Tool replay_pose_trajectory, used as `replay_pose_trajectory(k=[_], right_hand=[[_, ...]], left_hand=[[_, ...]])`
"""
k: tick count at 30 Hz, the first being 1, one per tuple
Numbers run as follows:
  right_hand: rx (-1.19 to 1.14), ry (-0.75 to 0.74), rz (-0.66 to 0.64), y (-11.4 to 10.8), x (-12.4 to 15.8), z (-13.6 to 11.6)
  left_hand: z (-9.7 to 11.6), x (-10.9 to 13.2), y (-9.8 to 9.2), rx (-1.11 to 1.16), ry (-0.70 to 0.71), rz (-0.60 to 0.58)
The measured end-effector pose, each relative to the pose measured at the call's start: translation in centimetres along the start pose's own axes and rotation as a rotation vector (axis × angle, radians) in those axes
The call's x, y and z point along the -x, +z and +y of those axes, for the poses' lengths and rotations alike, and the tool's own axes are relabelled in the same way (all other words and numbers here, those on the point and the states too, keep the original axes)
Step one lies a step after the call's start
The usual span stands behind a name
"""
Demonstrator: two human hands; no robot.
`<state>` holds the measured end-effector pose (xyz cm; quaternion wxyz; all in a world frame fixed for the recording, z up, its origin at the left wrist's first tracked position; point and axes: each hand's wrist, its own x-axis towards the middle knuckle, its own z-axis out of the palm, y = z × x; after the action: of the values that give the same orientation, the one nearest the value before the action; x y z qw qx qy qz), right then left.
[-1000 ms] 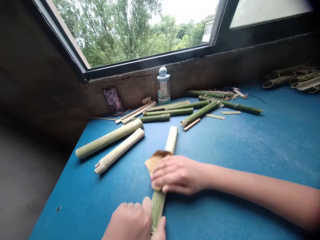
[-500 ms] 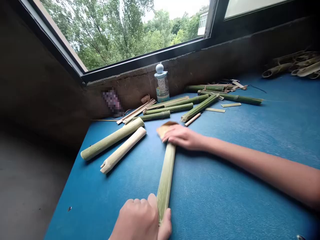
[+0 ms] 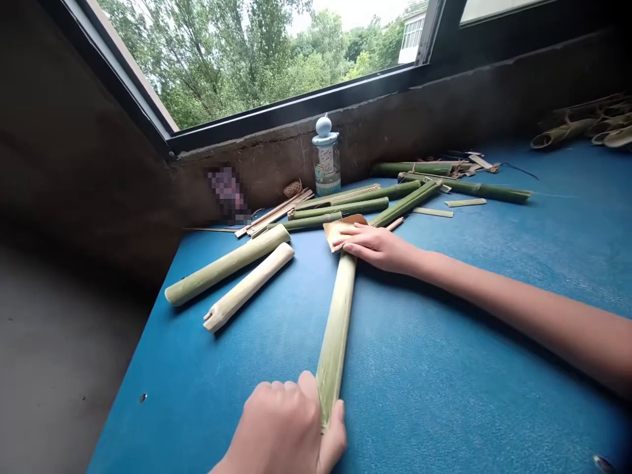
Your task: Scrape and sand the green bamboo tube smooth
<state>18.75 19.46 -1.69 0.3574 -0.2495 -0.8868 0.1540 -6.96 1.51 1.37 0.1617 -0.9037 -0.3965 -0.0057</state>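
Where under the tan sheet [image 3: 334, 234], the bamboo tube [image 3: 336, 322] invisible.

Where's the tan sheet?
In the head view, the tan sheet is partly under the right hand, at the far end of the bamboo piece the left hand grips.

It looks like a small craft workshop: I see what seems to be sandpaper [image 3: 340, 230] under my right grip [image 3: 382, 249], and cut bamboo stalks [image 3: 467, 187] and split strips [image 3: 276, 212] strewn beyond it on a blue worktop [image 3: 444, 382]. Farther ahead, a rough bare wall [image 3: 469, 112] carries a window [image 3: 296, 105] facing trees [image 3: 237, 59].
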Motion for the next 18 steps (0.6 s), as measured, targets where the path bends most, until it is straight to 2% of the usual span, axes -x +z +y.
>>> replay_pose_trajectory(k=[1,3,6,8,11,13,15,18], right_hand=[[0.017,0.021,-0.005,0.1,0.3,-0.5],[0.004,-0.012,-0.075,1.0,1.2,-3.1],[-0.138,-0.238,-0.251,2.3,2.0,-6.4],[-0.182,-0.234,-0.262,2.0,1.6,-5.6],[-0.138,0.011,-0.083,0.5,0.6,-2.2],[-0.138,0.055,-0.036,0.2,0.5,-2.2],[-0.183,-0.017,-0.101,1.0,1.0,-4.6],[-0.301,-0.256,-0.277,2.6,1.6,-7.8]], left_hand=[[0.0,0.0,0.0,0.006,0.003,-0.001],[-0.1,0.0,0.0,0.029,0.01,-0.007],[-0.2,0.0,0.1,0.078,0.035,-0.032],[-0.2,-0.1,0.0,0.081,0.029,-0.05],[-0.1,0.0,0.0,0.051,0.007,-0.062],[-0.2,0.2,0.1,0.05,0.005,-0.057],[-0.3,0.2,0.3,0.069,0.019,-0.052],[-0.4,0.1,0.3,0.085,0.038,-0.039]])
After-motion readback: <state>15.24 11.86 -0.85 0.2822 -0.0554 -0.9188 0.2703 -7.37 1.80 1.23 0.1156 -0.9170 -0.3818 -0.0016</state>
